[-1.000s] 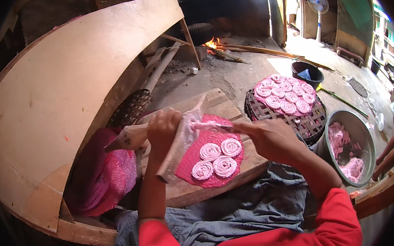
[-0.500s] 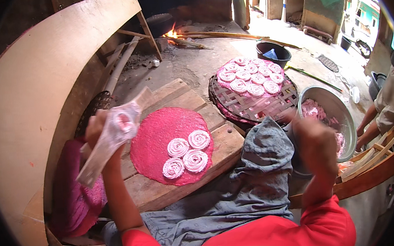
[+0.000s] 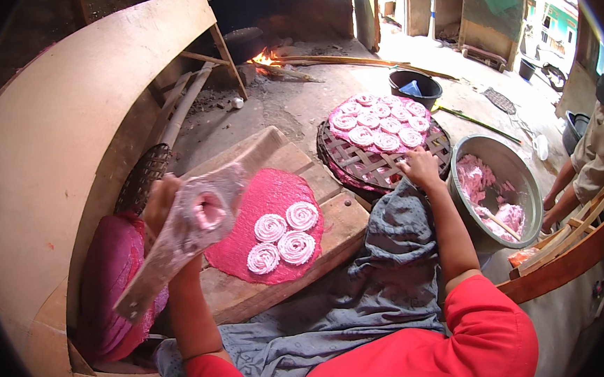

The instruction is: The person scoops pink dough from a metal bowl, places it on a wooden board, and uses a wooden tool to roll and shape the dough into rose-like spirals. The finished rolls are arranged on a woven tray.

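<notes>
My left hand (image 3: 161,204) grips a wooden board tool (image 3: 143,273), tilted up, with pink paste in and around its hole. Below it, a flat pink round sheet (image 3: 247,259) bearing several piped pale-pink swirls lies on a slatted wooden board (image 3: 346,224). My right hand (image 3: 416,168) has its fingers curled on the near rim of a dark woven round tray (image 3: 381,162), which bears another pink sheet covered with several swirls (image 3: 386,140). Beside that hand, a grey tub (image 3: 528,172) contains pink paste and a wooden stick (image 3: 504,223).
A curved pale panel (image 3: 48,157) fills the left, beside folded pink material (image 3: 110,293). A small fire (image 3: 263,59), a black bucket (image 3: 396,78) and a standing fan (image 3: 433,4) are farther back. At right, another person's arms (image 3: 566,205) are near wooden pieces (image 3: 565,243).
My left hand has moved leftward and turned the wooden tool up. My right hand has left the tool, passed by the tub, where a stick now lies, and moved to the woven tray's rim.
</notes>
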{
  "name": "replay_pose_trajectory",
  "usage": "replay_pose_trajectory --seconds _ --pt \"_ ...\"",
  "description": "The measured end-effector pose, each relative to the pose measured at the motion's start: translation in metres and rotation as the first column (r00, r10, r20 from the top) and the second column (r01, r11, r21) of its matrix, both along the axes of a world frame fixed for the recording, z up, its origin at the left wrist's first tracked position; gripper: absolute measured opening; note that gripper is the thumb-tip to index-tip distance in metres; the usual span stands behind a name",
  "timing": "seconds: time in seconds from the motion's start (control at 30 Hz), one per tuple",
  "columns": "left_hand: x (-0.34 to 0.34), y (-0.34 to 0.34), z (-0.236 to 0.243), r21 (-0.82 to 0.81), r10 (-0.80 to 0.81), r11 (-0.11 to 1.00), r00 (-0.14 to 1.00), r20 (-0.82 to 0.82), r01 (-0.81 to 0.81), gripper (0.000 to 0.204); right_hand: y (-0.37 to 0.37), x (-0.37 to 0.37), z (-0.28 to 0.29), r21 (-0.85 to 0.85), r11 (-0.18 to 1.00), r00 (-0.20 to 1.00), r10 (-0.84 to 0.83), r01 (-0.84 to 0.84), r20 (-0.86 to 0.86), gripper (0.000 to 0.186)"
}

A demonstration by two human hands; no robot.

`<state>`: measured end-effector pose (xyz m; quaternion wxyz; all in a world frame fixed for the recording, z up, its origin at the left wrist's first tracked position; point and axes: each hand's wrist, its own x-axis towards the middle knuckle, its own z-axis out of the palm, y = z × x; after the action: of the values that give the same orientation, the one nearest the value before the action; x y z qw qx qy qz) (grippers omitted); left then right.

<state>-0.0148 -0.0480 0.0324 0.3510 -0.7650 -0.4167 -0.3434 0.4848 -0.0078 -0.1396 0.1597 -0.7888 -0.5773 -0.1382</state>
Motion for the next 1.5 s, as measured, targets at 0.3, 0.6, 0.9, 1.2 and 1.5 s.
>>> replay_pose_trajectory --seconds 0.3,0.6,0.9,1.2,1.5 --pt "0.027 0.013 -0.011 -0.09 -0.21 0.97 0.967 0.143 0.224 0.024 0.015 -0.036 0.062 0.475 0.865 0.396 0.499 -0.165 -0.771 0.018" --pt "0.037 0.008 -0.011 -0.196 -0.303 0.921 0.936 0.179 0.336 0.029 -0.053 -0.28 0.157 0.724 0.223 0.071 0.969 -0.652 -0.235 0.022" --pt "-0.002 0.004 -0.012 -0.006 -0.325 0.942 0.914 0.242 0.336 0.04 -0.039 -0.247 0.168 0.932 0.158 0.128 0.984 -0.326 -0.122 0.022" --pt "-0.008 -0.001 0.004 0.575 0.024 0.021 -0.576 0.817 0.818 0.012 -0.06 -0.278 0.073 0.581 0.236 -0.627 -0.295 -0.779 -0.721 0.09" --pt "0.005 0.067 -0.058 -0.223 -0.135 0.9 0.726 0.674 0.375 0.016 -0.076 -0.218 0.109 0.217 0.889 -0.655 -0.115 -0.404 -0.747 0.096"
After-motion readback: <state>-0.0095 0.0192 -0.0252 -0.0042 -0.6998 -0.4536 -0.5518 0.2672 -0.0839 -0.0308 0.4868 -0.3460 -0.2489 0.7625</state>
